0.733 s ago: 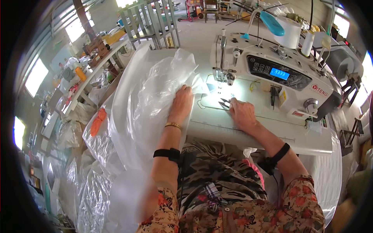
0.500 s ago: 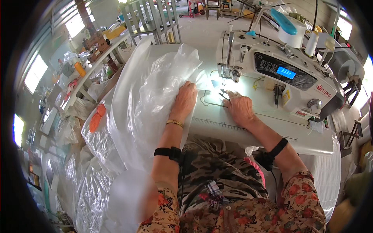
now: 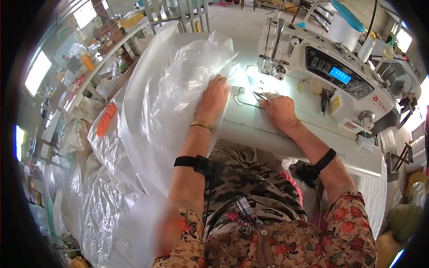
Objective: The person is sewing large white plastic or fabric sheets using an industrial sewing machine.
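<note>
My left hand [image 3: 213, 99] lies on a large translucent plastic sheet [image 3: 172, 89], its fingers drawn together on the right edge. A corner of that sheet reaches the lit area beside the needle of a white sewing machine [image 3: 308, 62]. Just right of it, my right hand [image 3: 280, 111] is closed round what look like thread snips [image 3: 257, 94]; only the dark, pointed tip shows, directed at the sheet's corner. The fingers hide the rest of the tool. Both hands are in front of the needle area, a short gap apart.
A ruler scale [image 3: 257, 129] runs along the table's near side. Thread cones [image 3: 367, 48] stand behind the machine. More plastic film [image 3: 107, 214] hangs down at the left, with an orange bundle [image 3: 106, 119] on it. Further left is a cluttered bench [image 3: 96, 67]; a metal-grey chair [image 3: 178, 15] stands behind.
The whole view has shifted, so the machine appears higher and farther right. Both hands keep nearly the same places on the table, the right still closed on its tool.
</note>
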{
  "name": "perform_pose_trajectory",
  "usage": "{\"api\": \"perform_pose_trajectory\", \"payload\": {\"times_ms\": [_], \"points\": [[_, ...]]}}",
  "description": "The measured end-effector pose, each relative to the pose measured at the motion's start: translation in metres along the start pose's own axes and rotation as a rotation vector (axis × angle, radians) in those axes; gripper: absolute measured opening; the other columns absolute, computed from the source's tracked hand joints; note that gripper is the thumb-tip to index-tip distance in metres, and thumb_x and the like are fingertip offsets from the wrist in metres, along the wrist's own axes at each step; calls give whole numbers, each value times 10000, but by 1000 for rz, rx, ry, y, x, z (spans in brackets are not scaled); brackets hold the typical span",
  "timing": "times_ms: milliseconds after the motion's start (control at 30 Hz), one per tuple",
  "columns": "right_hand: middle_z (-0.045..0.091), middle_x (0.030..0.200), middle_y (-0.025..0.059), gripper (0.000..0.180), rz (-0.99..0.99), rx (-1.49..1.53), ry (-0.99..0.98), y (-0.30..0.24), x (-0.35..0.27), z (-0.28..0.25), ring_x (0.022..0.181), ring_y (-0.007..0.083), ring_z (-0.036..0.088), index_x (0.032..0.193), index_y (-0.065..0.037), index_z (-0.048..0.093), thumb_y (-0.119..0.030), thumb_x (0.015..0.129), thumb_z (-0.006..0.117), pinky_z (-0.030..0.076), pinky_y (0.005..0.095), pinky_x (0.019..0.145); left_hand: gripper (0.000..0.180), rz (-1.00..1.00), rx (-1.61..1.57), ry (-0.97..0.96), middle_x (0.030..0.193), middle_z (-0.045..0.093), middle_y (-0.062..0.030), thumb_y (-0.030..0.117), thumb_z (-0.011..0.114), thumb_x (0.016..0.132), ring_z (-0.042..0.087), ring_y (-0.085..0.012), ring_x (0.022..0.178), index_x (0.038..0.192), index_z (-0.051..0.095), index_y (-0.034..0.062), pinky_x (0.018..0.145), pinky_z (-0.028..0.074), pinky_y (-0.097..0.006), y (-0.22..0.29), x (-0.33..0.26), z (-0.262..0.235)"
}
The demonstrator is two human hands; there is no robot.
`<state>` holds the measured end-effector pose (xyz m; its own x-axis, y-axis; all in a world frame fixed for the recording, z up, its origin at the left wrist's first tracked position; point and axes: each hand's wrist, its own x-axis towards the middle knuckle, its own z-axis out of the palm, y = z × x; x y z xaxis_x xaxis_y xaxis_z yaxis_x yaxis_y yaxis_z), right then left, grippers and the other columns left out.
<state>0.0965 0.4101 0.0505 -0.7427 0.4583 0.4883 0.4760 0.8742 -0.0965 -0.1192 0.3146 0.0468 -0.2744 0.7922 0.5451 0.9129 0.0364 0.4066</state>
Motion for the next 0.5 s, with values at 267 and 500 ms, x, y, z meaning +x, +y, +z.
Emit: {"api": "perform_pose_trajectory", "payload": {"times_ms": [267, 500], "points": [[673, 758, 159, 334, 128, -83, -11, 28, -26, -21, 723, 335, 670, 1005, -32, 641, -351, 917, 594, 516, 443, 668, 158, 33, -22, 66, 978, 604, -195, 127, 572, 879, 582, -407, 898, 877, 567, -31, 793, 473, -451, -11, 3, 8], [640, 956, 138, 295, 205, -138, 21, 39, -28, -12, 905, 302, 642, 1017, -38, 655, -295, 873, 650, 490, 421, 807, 190, 91, 5, 31, 928, 616, -189, 153, 603, 876, 589, -382, 870, 891, 586, -35, 775, 471, -432, -16, 6, 6]]}}
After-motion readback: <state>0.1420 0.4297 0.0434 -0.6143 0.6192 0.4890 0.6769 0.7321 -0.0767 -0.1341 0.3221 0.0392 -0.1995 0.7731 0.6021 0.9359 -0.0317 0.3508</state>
